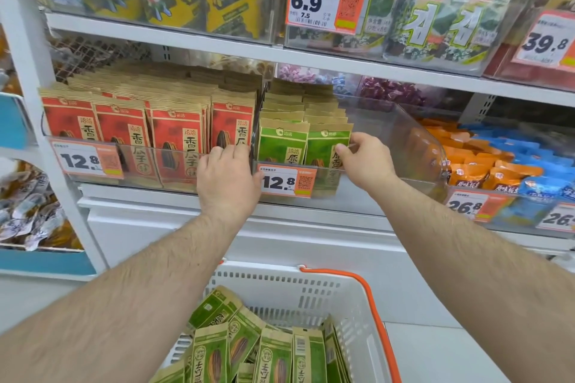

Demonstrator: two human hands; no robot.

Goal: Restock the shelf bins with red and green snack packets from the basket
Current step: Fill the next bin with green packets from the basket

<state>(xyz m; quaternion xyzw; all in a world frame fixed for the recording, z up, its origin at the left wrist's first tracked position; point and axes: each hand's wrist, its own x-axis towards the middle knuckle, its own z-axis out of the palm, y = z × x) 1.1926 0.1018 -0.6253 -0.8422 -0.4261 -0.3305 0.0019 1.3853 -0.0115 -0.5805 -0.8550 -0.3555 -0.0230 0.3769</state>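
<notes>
White shelving ahead, my right hand pinches the front green packet while my left hand seemingly grips the bin divider.

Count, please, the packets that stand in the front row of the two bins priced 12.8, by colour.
Red packets: 4
Green packets: 2
Total: 6
The right hand pinches one of the green ones; the left hand grips the front wall of the red bin.
</notes>
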